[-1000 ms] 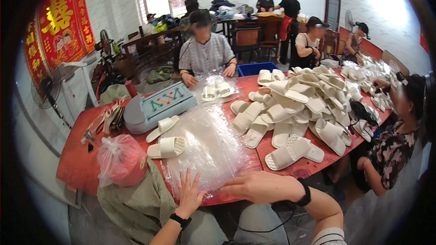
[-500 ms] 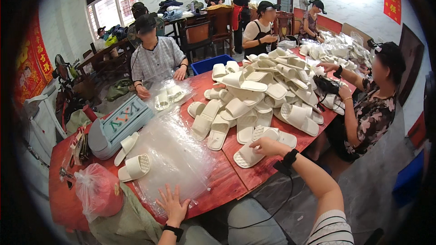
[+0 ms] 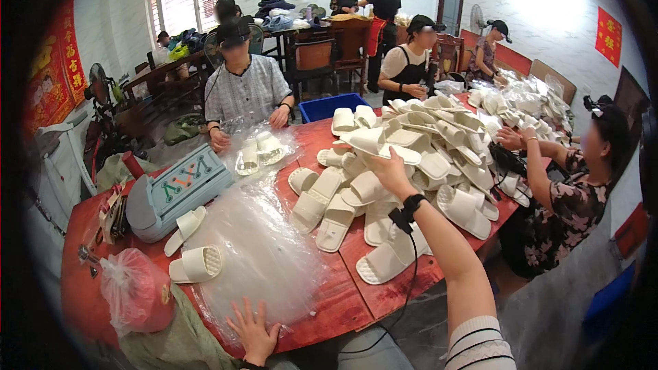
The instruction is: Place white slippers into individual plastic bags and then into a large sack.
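My left hand (image 3: 253,332) lies with its fingers spread on the near edge of a stack of clear plastic bags (image 3: 253,253). My right hand (image 3: 391,177) reaches into a heap of off-white slippers (image 3: 439,164). Its thumb and fingers close on the near edge of a slipper (image 3: 373,142) on top of the heap; the underside of this grip is hidden. Below my right forearm, partly covered by it, a pair of slippers (image 3: 380,264) rests near the table's front edge. Two single slippers (image 3: 199,264) sit to the left, beside and partly on the bags.
A grey-blue plastic stool (image 3: 178,192) and a red item in a clear bag (image 3: 137,291) occupy the left of the red table (image 3: 336,301). Across it, a person handles bagged slippers (image 3: 264,151). Another person works at the right. A blue crate (image 3: 332,106) stands behind the table.
My right hand has left the pair of slippers at the front edge and moved up and away to the slipper atop the heap. My left hand stays spread on the bags. The view has shifted.
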Demonstrator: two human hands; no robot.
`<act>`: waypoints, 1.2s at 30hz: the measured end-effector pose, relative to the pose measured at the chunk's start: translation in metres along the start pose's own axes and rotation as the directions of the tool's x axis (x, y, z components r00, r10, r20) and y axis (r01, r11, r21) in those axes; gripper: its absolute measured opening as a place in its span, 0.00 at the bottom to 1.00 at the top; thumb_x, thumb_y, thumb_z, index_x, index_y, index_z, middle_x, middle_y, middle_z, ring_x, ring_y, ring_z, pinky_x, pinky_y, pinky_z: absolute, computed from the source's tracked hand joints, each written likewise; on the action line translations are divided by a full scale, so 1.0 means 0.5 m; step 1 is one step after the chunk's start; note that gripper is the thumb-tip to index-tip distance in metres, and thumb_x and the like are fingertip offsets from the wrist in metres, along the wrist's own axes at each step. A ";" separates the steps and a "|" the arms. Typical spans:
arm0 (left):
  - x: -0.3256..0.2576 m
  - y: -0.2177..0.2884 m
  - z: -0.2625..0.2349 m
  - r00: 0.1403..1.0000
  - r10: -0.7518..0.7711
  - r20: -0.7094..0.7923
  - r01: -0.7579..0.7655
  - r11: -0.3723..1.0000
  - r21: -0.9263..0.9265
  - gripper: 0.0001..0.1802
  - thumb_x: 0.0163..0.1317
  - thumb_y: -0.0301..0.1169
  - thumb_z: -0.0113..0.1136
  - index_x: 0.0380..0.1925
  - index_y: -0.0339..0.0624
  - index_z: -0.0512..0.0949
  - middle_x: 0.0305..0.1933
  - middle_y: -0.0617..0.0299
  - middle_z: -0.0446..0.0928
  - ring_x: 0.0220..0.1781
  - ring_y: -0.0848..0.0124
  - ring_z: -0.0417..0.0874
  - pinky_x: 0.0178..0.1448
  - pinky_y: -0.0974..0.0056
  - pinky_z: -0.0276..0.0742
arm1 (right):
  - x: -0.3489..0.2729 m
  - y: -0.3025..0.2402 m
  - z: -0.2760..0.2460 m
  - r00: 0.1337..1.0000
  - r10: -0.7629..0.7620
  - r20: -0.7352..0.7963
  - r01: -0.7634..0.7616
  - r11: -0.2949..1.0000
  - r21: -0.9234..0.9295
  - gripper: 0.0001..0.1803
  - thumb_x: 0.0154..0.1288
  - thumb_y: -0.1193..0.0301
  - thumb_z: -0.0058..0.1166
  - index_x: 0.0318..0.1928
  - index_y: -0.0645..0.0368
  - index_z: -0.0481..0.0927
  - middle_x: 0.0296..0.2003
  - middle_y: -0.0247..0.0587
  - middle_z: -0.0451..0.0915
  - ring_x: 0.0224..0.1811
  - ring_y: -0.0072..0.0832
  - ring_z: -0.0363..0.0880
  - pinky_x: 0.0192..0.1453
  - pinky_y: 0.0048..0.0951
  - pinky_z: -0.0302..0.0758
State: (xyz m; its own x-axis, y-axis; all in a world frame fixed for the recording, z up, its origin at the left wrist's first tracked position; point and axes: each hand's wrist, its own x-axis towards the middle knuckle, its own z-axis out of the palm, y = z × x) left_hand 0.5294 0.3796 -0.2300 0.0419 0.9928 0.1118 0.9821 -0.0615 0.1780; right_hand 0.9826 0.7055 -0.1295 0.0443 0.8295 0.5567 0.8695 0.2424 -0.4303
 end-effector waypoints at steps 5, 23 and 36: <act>-0.003 -0.007 0.017 1.000 -0.006 0.021 0.006 1.000 -0.014 0.43 0.55 0.53 0.66 0.70 0.54 0.66 0.79 0.44 0.49 0.80 0.36 0.39 0.72 0.23 0.32 | 0.100 -0.009 0.045 0.967 0.219 0.134 -0.252 0.912 0.325 0.25 0.55 0.73 0.59 0.56 0.47 0.84 0.62 0.66 0.71 0.59 0.52 0.76 0.66 0.43 0.71; -0.010 -0.012 0.015 0.999 -0.001 -0.052 -0.003 0.997 -0.076 0.40 0.56 0.49 0.66 0.69 0.55 0.67 0.79 0.47 0.50 0.81 0.40 0.40 0.73 0.24 0.32 | -0.113 -0.172 -0.112 0.994 0.111 -0.022 -0.072 0.768 0.636 0.06 0.60 0.81 0.61 0.37 0.59 0.80 0.35 0.26 0.74 0.31 0.13 0.72 0.39 0.17 0.70; -0.008 -0.011 0.008 0.993 0.010 -0.114 -0.022 0.994 -0.105 0.37 0.58 0.51 0.65 0.68 0.56 0.69 0.79 0.49 0.49 0.80 0.40 0.40 0.71 0.23 0.35 | -0.215 -0.179 -0.270 0.800 -0.114 0.589 -0.312 0.759 0.571 0.04 0.55 0.82 0.62 0.31 0.61 0.82 0.34 0.29 0.76 0.38 0.19 0.74 0.49 0.23 0.70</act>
State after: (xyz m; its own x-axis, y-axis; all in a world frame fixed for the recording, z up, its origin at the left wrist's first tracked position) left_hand 0.5246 0.3766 -0.2352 0.0308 0.9740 0.2246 0.9563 -0.0941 0.2768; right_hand 0.9665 0.5264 -0.0548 -0.3534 0.9324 0.0761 0.3653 0.2125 -0.9063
